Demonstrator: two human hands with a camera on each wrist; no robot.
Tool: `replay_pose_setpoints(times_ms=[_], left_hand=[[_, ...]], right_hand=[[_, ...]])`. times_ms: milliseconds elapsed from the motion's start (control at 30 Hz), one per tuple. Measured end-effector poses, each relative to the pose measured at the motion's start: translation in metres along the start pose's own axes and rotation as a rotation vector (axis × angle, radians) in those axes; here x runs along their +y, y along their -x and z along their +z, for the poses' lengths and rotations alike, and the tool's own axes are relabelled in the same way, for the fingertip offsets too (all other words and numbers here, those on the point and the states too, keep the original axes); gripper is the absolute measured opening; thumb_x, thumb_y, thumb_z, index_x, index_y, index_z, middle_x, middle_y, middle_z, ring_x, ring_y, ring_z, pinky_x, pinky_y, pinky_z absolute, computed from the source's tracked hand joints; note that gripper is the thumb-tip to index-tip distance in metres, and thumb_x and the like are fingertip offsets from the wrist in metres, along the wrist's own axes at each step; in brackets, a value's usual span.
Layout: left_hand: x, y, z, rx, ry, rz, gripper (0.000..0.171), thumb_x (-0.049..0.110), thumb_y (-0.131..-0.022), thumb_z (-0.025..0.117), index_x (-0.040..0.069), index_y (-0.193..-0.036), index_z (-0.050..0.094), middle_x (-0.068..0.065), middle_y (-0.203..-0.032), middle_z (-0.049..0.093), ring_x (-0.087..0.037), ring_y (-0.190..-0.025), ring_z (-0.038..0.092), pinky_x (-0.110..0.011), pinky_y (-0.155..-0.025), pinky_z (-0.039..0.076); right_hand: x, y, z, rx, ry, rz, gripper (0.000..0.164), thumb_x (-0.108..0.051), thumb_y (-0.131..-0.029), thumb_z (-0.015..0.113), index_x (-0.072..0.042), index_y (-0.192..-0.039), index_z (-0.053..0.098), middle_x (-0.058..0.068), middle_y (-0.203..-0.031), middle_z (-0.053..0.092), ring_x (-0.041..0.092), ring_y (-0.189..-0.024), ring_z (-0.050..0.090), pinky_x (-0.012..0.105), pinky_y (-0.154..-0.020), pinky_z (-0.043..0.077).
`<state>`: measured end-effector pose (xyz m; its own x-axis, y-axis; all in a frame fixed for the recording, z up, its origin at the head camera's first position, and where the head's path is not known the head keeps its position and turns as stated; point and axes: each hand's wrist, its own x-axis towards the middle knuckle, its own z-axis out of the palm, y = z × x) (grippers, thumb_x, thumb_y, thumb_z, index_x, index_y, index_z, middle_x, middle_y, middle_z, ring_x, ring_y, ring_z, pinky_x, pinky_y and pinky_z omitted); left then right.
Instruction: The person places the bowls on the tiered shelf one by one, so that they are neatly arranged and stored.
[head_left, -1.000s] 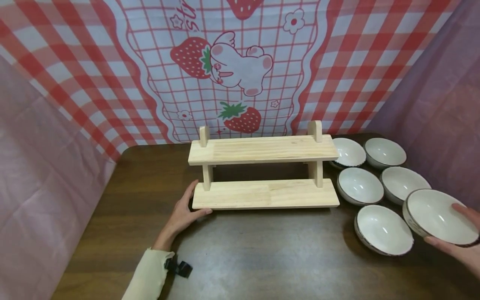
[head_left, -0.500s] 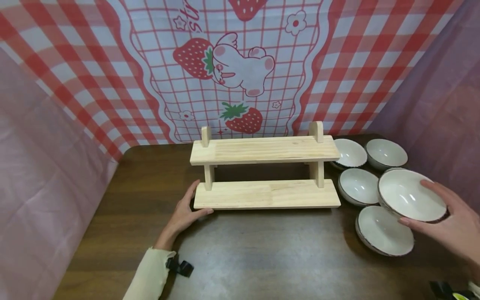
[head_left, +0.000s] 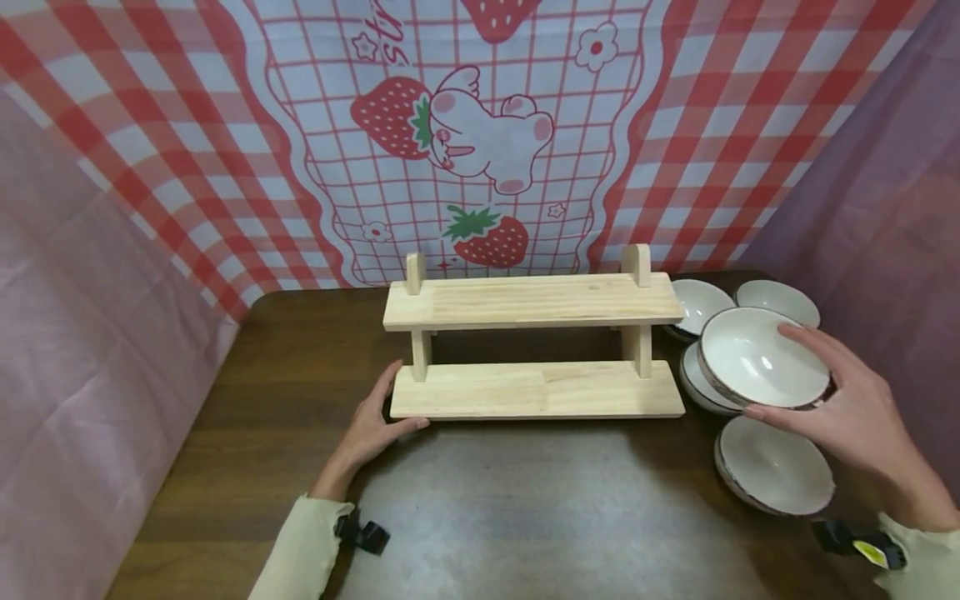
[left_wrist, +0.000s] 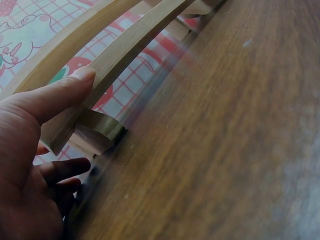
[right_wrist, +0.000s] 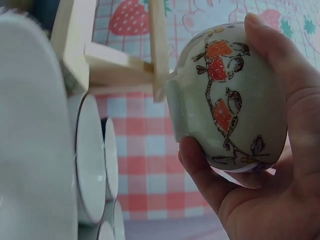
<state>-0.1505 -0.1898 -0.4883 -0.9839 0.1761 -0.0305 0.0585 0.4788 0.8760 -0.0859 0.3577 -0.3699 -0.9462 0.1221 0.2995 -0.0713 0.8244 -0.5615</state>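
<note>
At the left end of the wooden rack (head_left: 536,390) I have the left hand (head_left: 375,427), its thumb against the front edge of the lower board and its fingers bent round that end; some of them are hidden behind the wood. I read this as a steadying hold. If it pulls or lifts unevenly, the rack could skid or twist on the table (head_left: 525,500).

Both boards of the rack are bare. Just off its right end sit the loose bowls: a back-left bowl (head_left: 705,298) partly behind the upper board, a back-right bowl (head_left: 783,298) farther out, a middle bowl (head_left: 699,385) mostly covered, and a front bowl (head_left: 776,467) nearer me. Whether another hides under my wrist, I can't tell.

Above these, right of the rack, the held bowl (head_left: 765,357) is gripped by the right hand (head_left: 851,412), thumb on the near side, fingers at the rim; birds are painted on its outer wall. The glaze looks slick and the hold one-sided, so it could slip or roll. Carried too low leftward, it might chip against the middle bowl or knock the rack's upright.
</note>
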Motion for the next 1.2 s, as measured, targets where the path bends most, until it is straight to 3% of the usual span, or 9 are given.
replay_pose_setpoints(times_ms=[67,100,233,333,567,733,933,1100,1200], left_hand=[[0.000,0.000,0.000,-0.002,0.001,0.004,0.105,0.026,-0.080,0.085,0.014,-0.161,0.020,-0.019,-0.160,0.037,-0.037,-0.149,0.034,-0.063,-0.119,0.026],[0.000,0.000,0.000,-0.002,0.001,0.003,0.105,0.026,-0.080,0.085,0.013,-0.161,0.020,-0.019,-0.160,0.037,-0.037,-0.149,0.034,-0.063,-0.119,0.026],[0.000,0.000,0.000,-0.002,0.012,-0.008,0.105,0.025,-0.080,0.085,0.015,-0.161,0.020,-0.018,-0.161,0.037,-0.036,-0.150,0.033,-0.063,-0.119,0.026],[0.000,0.000,-0.001,-0.002,0.020,-0.012,0.105,0.025,-0.080,0.085,0.016,-0.161,0.020,-0.017,-0.161,0.036,-0.035,-0.150,0.033,-0.062,-0.120,0.025],[-0.002,-0.002,0.000,-0.011,-0.005,-0.001,0.105,0.029,-0.081,0.085,0.014,-0.161,0.019,-0.016,-0.163,0.033,-0.035,-0.151,0.032,-0.062,-0.120,0.026],[-0.001,0.000,0.000,-0.006,0.004,-0.010,0.105,0.027,-0.080,0.085,0.015,-0.161,0.020,-0.014,-0.163,0.033,-0.034,-0.151,0.031,-0.061,-0.121,0.025],[-0.001,0.000,0.000,-0.004,-0.009,0.001,0.105,0.028,-0.080,0.085,0.014,-0.161,0.020,-0.015,-0.164,0.031,-0.035,-0.152,0.030,-0.061,-0.121,0.025],[-0.001,0.000,0.000,-0.002,-0.004,-0.001,0.104,0.027,-0.080,0.085,0.014,-0.160,0.021,-0.015,-0.163,0.033,-0.035,-0.151,0.031,-0.061,-0.121,0.026],[-0.002,0.000,0.000,-0.001,-0.008,0.003,0.105,0.028,-0.080,0.085,0.014,-0.161,0.020,-0.016,-0.162,0.035,-0.035,-0.150,0.033,-0.061,-0.120,0.027]], right_hand=[[-0.007,-0.004,0.002,-0.013,-0.003,-0.010,0.106,-0.025,-0.058,0.097,-0.030,-0.151,0.045,0.019,-0.155,0.043,-0.003,-0.142,0.032,0.007,-0.103,0.017],[-0.010,-0.007,0.003,-0.023,-0.002,-0.019,0.106,-0.026,-0.059,0.097,-0.030,-0.151,0.045,0.020,-0.155,0.043,0.001,-0.143,0.033,0.015,-0.106,0.021],[-0.022,-0.016,0.007,-0.037,-0.034,-0.075,0.107,-0.025,-0.056,0.098,-0.027,-0.150,0.047,0.020,-0.154,0.045,-0.012,-0.135,0.033,0.007,-0.094,0.022],[-0.030,-0.023,0.011,-0.045,-0.057,-0.102,0.107,-0.023,-0.055,0.098,-0.026,-0.150,0.048,0.020,-0.154,0.045,-0.011,-0.134,0.035,0.002,-0.087,0.019],[-0.054,-0.035,0.021,-0.073,-0.099,-0.109,0.105,-0.020,-0.055,0.099,-0.024,-0.148,0.050,0.019,-0.153,0.046,0.028,-0.131,0.043,0.004,-0.082,0.024],[-0.069,-0.048,0.031,-0.107,-0.088,-0.130,0.102,-0.026,-0.058,0.098,-0.020,-0.148,0.049,0.020,-0.154,0.045,0.039,-0.128,0.046,0.020,-0.081,0.035],[-0.085,-0.060,0.043,-0.138,-0.111,-0.151,0.099,-0.031,-0.062,0.096,-0.017,-0.149,0.049,0.021,-0.153,0.045,0.044,-0.127,0.048,0.021,-0.080,0.041],[-0.101,-0.067,0.053,-0.179,-0.125,-0.134,0.101,-0.035,-0.063,0.095,-0.018,-0.150,0.046,0.020,-0.157,0.041,0.044,-0.133,0.045,0.057,-0.090,0.049],[-0.113,-0.072,0.059,-0.190,-0.136,-0.136,0.101,-0.034,-0.063,0.095,-0.018,-0.150,0.047,0.018,-0.157,0.042,0.040,-0.133,0.048,0.060,-0.092,0.049]])
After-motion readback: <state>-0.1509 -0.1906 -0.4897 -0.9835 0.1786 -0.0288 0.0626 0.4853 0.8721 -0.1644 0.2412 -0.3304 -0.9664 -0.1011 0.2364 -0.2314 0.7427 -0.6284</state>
